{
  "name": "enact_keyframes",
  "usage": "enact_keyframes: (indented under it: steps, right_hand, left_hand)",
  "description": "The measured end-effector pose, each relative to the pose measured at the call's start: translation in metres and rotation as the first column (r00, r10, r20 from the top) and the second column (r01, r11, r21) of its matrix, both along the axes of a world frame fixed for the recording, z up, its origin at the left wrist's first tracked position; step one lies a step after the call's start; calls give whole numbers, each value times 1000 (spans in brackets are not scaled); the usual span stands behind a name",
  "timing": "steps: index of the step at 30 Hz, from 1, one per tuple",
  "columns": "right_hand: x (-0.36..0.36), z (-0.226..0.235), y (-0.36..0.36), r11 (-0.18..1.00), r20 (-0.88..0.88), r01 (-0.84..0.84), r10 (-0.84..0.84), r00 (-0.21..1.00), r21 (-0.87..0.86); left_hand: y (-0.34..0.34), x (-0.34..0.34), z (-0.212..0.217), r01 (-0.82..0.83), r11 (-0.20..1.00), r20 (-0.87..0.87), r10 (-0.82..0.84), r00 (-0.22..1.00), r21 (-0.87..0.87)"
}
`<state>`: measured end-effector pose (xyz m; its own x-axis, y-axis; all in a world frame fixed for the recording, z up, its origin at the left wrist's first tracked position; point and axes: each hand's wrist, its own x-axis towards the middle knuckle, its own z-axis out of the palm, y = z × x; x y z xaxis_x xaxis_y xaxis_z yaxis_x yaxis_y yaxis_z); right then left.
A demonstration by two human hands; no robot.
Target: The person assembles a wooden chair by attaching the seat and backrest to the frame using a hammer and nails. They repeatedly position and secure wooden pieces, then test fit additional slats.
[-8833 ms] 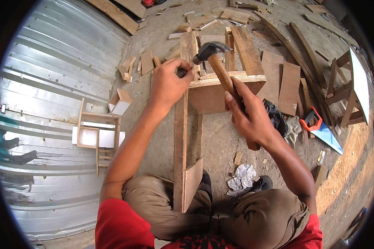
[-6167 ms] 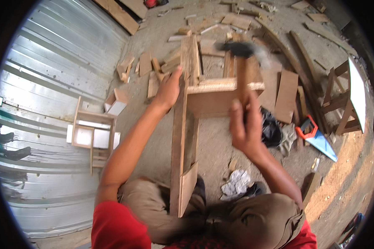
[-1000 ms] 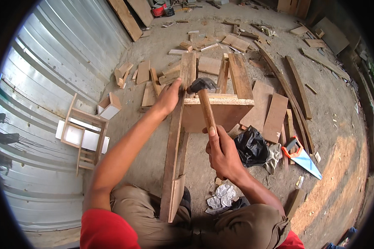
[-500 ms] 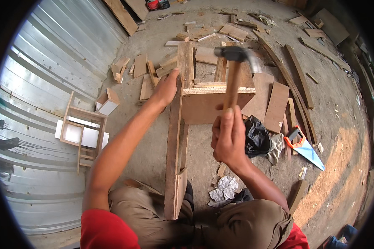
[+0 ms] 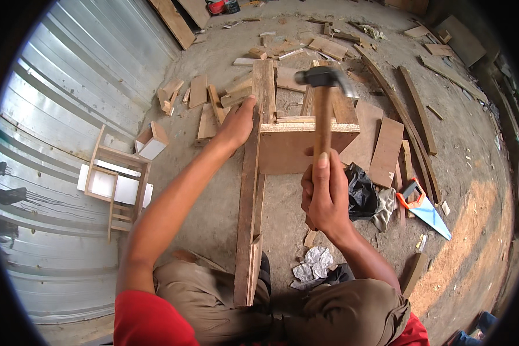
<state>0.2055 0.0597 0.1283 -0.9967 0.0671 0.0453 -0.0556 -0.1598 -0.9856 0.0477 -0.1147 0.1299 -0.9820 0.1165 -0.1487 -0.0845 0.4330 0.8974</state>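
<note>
My right hand (image 5: 327, 190) is closed round the wooden handle of a claw hammer (image 5: 323, 118), thumb laid along it. The hammer stands nearly upright, its dark head raised in front of a plywood panel (image 5: 305, 151) with a pale layered edge. That panel meets a long wooden board (image 5: 246, 207), which runs from between my knees away from me. My left hand (image 5: 238, 126) grips the board's left side near its far end, thumb on top; its other fingers are mostly hidden. Further wooden pieces of the frame show behind the panel. Whether any nail is there I cannot tell.
A handsaw (image 5: 425, 214) with an orange and black handle lies at the right, near a black plastic bag (image 5: 360, 193). Crumpled paper (image 5: 317, 263) sits by my right knee. Wood offcuts and long beams (image 5: 416, 109) litter the floor. A small wooden frame (image 5: 121, 179) leans by the metal wall.
The hammer has become more upright, and my right hand has moved slightly right and down. My left hand keeps its hold on the board. The whole view has shifted a little.
</note>
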Motion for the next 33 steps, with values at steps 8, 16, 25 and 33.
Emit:
enact_keyframes:
  steps: [8,16,25,33]
  right_hand:
    - [4,-17,-2,978,-40,-50,59,997,203]
    - [-5,4,5,998,-76,10,-6,997,57]
    - [1,-12,7,964,16,-38,35,999,264]
    - [-5,-10,-2,972,-100,72,-50,994,224]
  left_hand:
    - [-2,-1,4,31,999,26,-32,999,30]
    - [-1,4,11,-5,1000,43,5,999,-9]
    - [4,6,10,-26,999,-41,27,999,25]
    - [6,6,13,-44,999,53,43,998,27]
